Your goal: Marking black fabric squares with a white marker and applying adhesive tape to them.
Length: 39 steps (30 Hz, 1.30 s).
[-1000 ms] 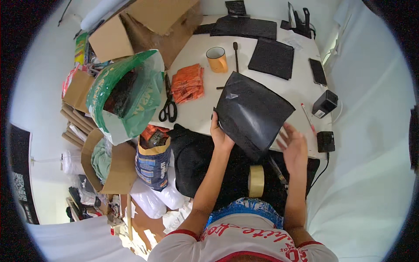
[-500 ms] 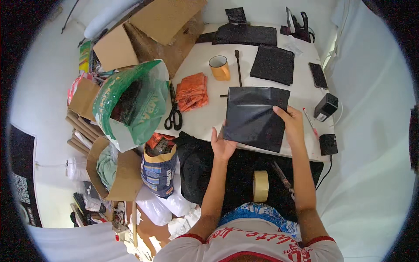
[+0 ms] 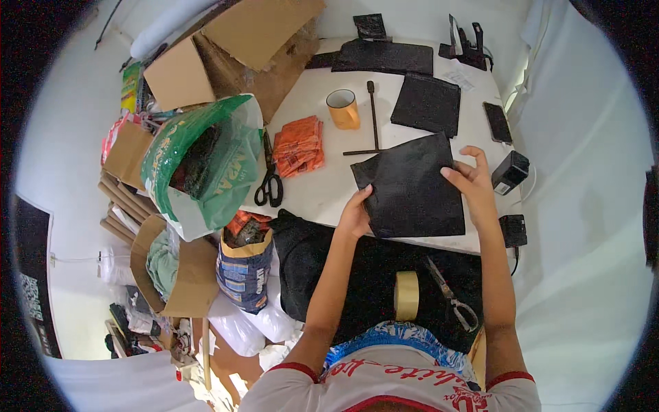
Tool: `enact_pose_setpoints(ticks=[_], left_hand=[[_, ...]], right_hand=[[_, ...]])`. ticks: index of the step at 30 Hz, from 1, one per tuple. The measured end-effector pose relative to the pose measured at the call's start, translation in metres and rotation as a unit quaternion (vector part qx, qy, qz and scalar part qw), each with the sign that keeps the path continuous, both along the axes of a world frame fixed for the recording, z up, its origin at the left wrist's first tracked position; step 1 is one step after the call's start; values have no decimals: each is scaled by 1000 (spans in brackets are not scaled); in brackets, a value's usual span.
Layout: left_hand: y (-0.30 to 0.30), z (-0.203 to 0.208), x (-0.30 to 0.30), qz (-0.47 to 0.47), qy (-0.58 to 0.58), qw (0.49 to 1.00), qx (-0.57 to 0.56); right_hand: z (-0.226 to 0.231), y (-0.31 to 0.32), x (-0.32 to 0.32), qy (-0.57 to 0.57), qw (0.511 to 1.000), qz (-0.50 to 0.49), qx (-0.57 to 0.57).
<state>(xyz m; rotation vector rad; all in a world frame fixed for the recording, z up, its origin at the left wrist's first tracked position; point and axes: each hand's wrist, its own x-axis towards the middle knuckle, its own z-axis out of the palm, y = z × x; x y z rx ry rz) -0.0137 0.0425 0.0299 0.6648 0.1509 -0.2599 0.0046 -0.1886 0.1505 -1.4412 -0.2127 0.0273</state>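
A flat square piece of black plastic [image 3: 415, 189], perhaps a folded bag, is held tilted above the near part of the white table. My left hand [image 3: 355, 214] grips its left edge, the thumb on top and the other fingers hidden underneath. At the upper right edge is my right hand [image 3: 477, 187]. Its thumb tip meets or nearly meets the plastic, and its fingers stand apart from the thumb. Just beyond lies a dark T-shaped rod [image 3: 375, 120]. A similar black folded stack [image 3: 427, 103] rests farther back on the table.
Left on the table [image 3: 322, 199] are an orange mug [image 3: 344, 110], orange packets [image 3: 298, 146] and black scissors [image 3: 270, 185]. A phone [image 3: 498, 122] and black adapter boxes [image 3: 511, 173] line the right. Nearer me are a tape roll [image 3: 406, 296], scissors [image 3: 453, 302] and a green-white bag [image 3: 237, 158].
The black plastic has turned and shifted slightly right and nearer me. My left thumb has come over its edge. My right hand has moved right and its fingers have spread off the plastic.
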Motion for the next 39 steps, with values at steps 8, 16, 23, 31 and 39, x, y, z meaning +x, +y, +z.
enact_pose_setpoints(ticks=[8, 16, 23, 31, 39], left_hand=[[-11, -8, 15, -11, 23, 997, 72], [-7, -11, 32, -30, 34, 987, 157], [12, 2, 49, -108, 17, 963, 246], [31, -11, 71, -177, -148, 877, 421], [42, 5, 91, -307, -255, 804, 441]], right_hand=[[-59, -30, 37, 175, 976, 112, -63], [-80, -23, 45, 203, 978, 41, -36], [-100, -42, 61, 243, 967, 79, 20], [-102, -59, 82, 162, 959, 221, -72], [-104, -65, 91, 41, 934, 280, -220]])
